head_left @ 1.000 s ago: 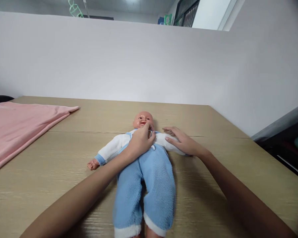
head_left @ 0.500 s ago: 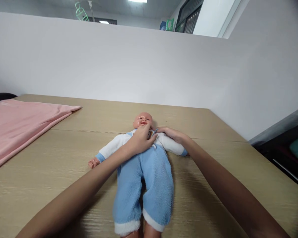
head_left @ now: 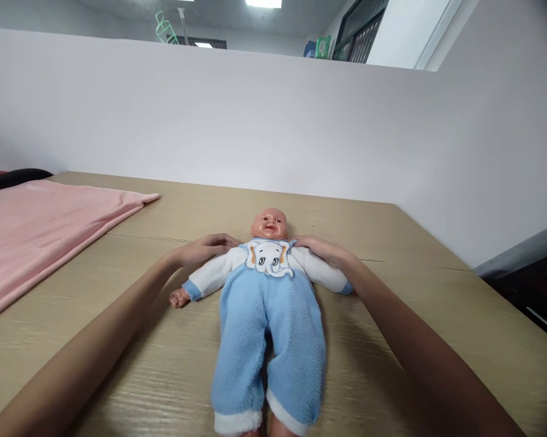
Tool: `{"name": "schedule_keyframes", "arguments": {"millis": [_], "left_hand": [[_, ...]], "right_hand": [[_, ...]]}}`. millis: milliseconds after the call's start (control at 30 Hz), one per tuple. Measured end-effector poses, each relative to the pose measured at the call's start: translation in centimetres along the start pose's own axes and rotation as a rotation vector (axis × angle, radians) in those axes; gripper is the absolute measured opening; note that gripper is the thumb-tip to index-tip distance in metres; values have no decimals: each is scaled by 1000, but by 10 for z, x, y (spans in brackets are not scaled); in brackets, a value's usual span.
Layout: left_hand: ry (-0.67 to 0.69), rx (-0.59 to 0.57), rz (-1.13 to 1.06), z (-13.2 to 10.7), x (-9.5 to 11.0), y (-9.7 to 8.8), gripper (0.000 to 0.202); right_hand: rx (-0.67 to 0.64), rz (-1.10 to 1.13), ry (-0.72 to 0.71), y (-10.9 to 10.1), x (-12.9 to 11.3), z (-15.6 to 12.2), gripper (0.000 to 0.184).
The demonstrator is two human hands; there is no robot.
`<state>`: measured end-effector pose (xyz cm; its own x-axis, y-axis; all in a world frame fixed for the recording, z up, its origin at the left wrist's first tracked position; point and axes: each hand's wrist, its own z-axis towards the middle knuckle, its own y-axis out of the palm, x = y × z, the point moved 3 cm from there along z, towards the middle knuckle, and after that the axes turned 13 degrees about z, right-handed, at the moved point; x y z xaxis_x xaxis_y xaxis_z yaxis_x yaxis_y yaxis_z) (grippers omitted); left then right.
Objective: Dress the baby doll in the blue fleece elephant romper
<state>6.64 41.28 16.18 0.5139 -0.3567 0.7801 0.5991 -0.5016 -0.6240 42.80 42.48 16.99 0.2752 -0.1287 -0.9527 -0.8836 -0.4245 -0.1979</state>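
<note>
A baby doll (head_left: 270, 303) lies on its back on the wooden table, head away from me and arms spread. It wears fuzzy blue overalls with a white elephant bib (head_left: 269, 260) and white sleeves with blue cuffs. My left hand (head_left: 204, 249) is beside the doll's shoulder on the left, fingers stretched out and their tips at the sleeve top. On the other side, my right hand (head_left: 321, 247) rests over the shoulder near the collar, fingers extended and lying flat. Neither hand visibly grips the cloth.
A pink cloth (head_left: 59, 224) is spread over the left part of the table (head_left: 173, 352). A white partition (head_left: 264, 121) rises behind the far edge. Dark objects stand beyond the table at the right, and a black curved edge (head_left: 18, 177) shows at far left.
My left hand has moved left off the doll's chest to the shoulder, uncovering the elephant bib. My right hand stays at the other shoulder. The view has shifted slightly.
</note>
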Motion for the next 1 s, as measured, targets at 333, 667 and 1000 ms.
{"name": "schedule_keyframes", "arguments": {"millis": [333,667,1000], "left_hand": [[27,42,-129,12,8,19,32],[26,95,-251,22,7,30,40],[-45,73,-479,23,-3,37,37]], "right_hand": [[-75,55,72,-10,9,15,19],[-43,135,86,-4,20,17,22],[-55,196,68,6,18,23,20]]}}
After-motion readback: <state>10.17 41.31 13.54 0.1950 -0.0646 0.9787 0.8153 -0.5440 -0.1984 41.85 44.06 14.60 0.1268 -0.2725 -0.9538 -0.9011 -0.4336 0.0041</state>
